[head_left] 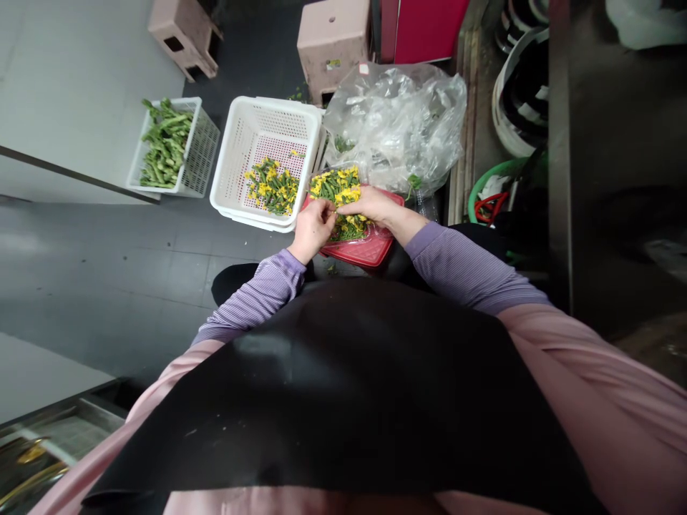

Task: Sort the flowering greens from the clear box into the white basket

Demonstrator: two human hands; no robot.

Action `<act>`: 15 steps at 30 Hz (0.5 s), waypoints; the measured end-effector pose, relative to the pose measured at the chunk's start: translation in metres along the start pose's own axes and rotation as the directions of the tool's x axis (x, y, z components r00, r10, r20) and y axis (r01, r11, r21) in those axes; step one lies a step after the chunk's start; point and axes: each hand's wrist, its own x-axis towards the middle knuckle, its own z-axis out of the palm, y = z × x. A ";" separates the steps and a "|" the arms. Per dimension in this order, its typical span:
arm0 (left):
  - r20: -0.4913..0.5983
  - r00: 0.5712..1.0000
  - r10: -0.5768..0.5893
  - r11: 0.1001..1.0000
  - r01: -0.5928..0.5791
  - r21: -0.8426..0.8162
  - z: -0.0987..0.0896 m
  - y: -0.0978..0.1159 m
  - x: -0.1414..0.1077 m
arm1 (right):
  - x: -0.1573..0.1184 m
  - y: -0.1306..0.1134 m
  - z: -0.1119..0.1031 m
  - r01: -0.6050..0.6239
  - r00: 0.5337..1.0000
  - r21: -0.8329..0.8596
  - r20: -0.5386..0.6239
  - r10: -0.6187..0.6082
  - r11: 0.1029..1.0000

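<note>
My left hand [314, 227] is closed, fingertips pinched together over a heap of yellow-flowered greens [335, 184]. My right hand [373, 207] meets it from the other side, its thumb and fingers closed on a flowering green stem at the heap. Much of that stem is hidden by the fingers. The heap lies in clear plastic on a red stool [365, 252] in front of me. To the left, a white perforated basket [228, 154] holds more yellow-flowered stems [273, 187] at its bottom.
A large clear plastic bag [402, 114] lies just beyond the stool. Another white basket [207, 161] with thick green stalks [167, 143] stands farther left. Pink stools [333, 36] are behind. A green basin [475, 189] and a white bucket [502, 118] are at the right.
</note>
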 end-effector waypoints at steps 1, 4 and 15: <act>-0.003 1.000 -0.004 0.999 0.004 -0.037 0.001 -0.001 -0.001 | -0.002 -0.001 0.002 0.001 1.000 0.027 -0.001 -0.001 1.000; 0.008 0.999 -0.049 0.976 0.049 -0.210 0.006 -0.006 -0.002 | -0.005 -0.002 0.006 -0.020 0.999 0.129 0.033 0.016 0.991; 0.254 0.947 -0.195 0.781 0.307 -0.543 0.018 -0.027 -0.011 | -0.013 0.020 0.001 -0.179 0.984 0.218 0.019 0.179 0.959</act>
